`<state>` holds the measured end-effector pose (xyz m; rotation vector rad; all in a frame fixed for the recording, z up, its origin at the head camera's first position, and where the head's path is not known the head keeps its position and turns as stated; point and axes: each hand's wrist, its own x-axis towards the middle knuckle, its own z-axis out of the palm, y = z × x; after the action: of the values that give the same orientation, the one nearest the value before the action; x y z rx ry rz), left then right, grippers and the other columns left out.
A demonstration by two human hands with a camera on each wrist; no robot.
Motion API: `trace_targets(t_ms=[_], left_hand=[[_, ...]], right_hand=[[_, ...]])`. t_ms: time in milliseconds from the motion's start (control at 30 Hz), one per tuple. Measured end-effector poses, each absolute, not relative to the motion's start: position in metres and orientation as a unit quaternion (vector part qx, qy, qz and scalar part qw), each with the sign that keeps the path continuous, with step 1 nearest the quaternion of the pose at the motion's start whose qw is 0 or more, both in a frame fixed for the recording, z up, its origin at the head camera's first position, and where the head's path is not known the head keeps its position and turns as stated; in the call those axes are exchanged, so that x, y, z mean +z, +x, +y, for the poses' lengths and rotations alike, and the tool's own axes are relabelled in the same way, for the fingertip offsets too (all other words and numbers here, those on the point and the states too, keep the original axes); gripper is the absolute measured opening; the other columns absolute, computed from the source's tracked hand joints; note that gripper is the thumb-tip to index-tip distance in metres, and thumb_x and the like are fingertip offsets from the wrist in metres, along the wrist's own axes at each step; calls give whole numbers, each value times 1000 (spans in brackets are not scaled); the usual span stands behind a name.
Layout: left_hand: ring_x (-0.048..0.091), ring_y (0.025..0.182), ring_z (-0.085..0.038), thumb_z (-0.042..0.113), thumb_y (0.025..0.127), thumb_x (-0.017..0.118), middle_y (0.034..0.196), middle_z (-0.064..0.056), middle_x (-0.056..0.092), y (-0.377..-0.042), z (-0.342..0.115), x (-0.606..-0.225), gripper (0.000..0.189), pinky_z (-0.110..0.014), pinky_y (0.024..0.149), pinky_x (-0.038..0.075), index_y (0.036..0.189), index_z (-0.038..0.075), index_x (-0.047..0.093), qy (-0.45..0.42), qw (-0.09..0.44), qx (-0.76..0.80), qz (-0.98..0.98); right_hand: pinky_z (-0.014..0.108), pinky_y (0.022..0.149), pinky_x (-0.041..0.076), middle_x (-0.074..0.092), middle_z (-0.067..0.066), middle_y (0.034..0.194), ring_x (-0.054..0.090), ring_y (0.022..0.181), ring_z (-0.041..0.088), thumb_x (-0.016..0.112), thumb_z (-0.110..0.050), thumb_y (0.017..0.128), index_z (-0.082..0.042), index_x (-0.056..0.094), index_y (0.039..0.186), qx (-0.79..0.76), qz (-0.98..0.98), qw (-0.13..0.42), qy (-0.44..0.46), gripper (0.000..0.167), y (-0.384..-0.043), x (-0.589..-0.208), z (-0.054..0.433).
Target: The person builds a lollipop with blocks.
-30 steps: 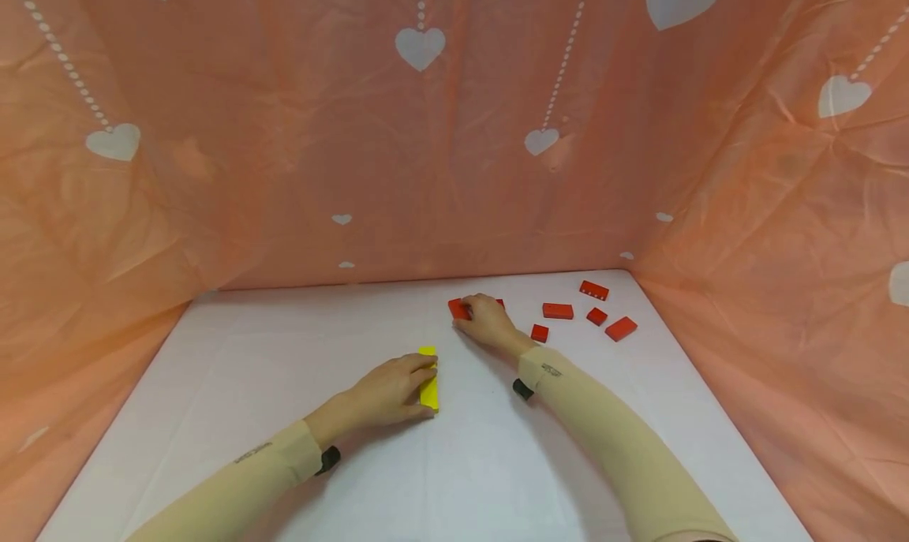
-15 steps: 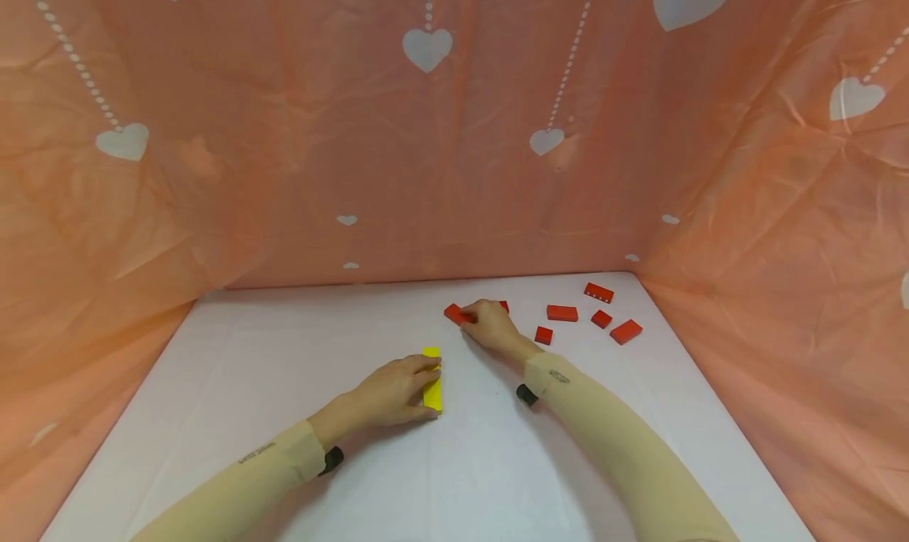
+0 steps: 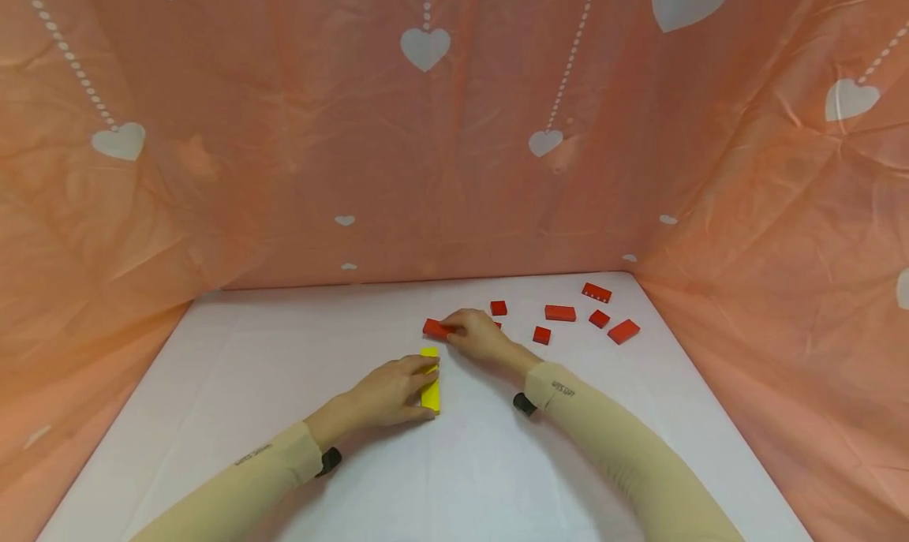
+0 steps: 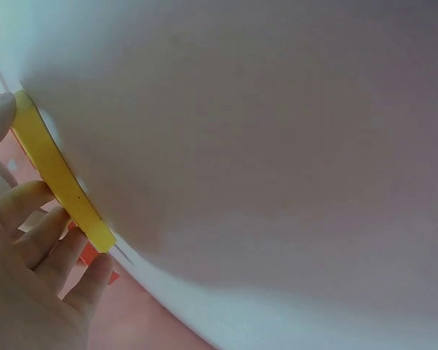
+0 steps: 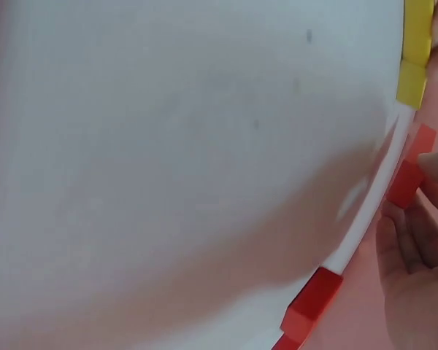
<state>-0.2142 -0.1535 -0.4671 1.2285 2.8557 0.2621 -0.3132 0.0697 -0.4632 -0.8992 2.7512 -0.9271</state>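
On the white table, my left hand [image 3: 390, 388] grips a long yellow block [image 3: 430, 380], which lies lengthwise away from me. Its thumb is at the near end and its fingers reach over the top; the left wrist view shows fingertips along the yellow block's [image 4: 58, 171] side. My right hand [image 3: 483, 335] pinches a red block [image 3: 435, 329] just beyond the yellow block's far end. In the right wrist view, thumb and fingers hold this red block [image 5: 406, 182], partly hidden by the hand. A small red patch shows behind the right hand in the head view.
Small red blocks [image 3: 499, 308] and longer red blocks [image 3: 560, 313] lie scattered at the back right. One long red block [image 3: 596, 293] has white dots on its side. A peach curtain [image 3: 298, 171] with white hearts encloses the table's [image 3: 248, 345] back and sides.
My right hand has drawn the red block left and toward me, closer to the yellow block's far end. A small red block behind it is now uncovered. The left hand stays put.
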Motion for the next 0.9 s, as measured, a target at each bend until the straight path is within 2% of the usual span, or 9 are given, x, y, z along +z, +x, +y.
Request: trace_targets(t_ms=[233,567,900], left_hand=[[51,140,-33,51,93,76,152,-13,54,-215,-153,-467,69,-48,113,47,141,3,64,393,12,82,916],[51,140,-32,51,92,76,152,-13,54,-215,-152,-468,69,-48,112,47,140,4,65,391,8,77,917],[53,139,-33,52,92,76,151,-14,54,-215,-151,-468,69,-48,112,47,140,3,65,391,10,79,917]], right_hand=[[48,112,47,69,13,132,60,127,33,67,-4,99,-3,71,132,-279,899,65,-331,33,-310,-465,65],[45,114,46,68,9,137,58,131,30,65,-10,103,-7,68,137,-247,903,80,-343,35,-308,-468,61],[44,115,45,69,7,135,60,130,27,66,-8,102,-7,69,136,-245,899,76,-355,34,-307,-470,60]])
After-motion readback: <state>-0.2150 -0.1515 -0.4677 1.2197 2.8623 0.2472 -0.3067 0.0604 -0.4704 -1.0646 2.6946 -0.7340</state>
